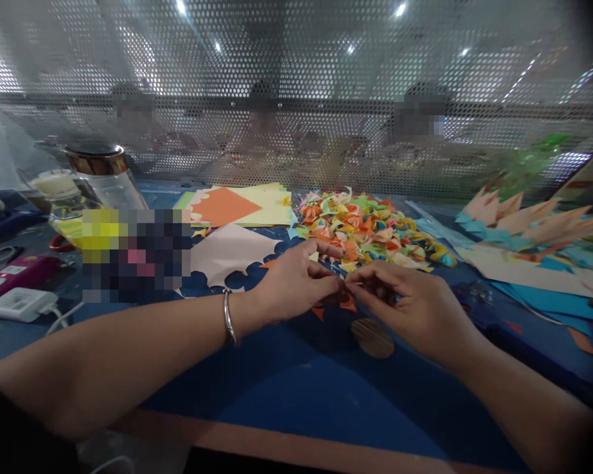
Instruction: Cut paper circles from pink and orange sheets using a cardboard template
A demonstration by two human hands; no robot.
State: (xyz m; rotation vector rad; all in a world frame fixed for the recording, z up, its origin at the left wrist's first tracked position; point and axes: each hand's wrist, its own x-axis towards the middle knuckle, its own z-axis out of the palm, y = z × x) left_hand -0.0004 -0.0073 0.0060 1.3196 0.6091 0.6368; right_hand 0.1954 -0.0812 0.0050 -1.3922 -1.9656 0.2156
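My left hand (304, 280) and my right hand (410, 299) meet fingertip to fingertip over the blue table. Both are closed in a pinch, and what they hold is too small and hidden to make out. Just beneath the fingertips shows a bit of orange paper (346, 303); whether it is held or lies on the table I cannot tell. A round wooden disc (373, 338) lies below my right hand. Behind the hands spreads a heap of small folded paper pieces (375, 227) in many colours. Left of my left hand lies a pale pink paper sheet (230, 253) with scalloped cut edges.
Stacked yellow and orange paper sheets (234, 205) lie at the back. Glass jars (111, 181), a white charger (22, 303) and a magenta power strip (17, 280) stand left. Pointed folded papers (528, 220) and blue sheets (538, 306) are right. A perforated metal screen (301, 151) rises behind.
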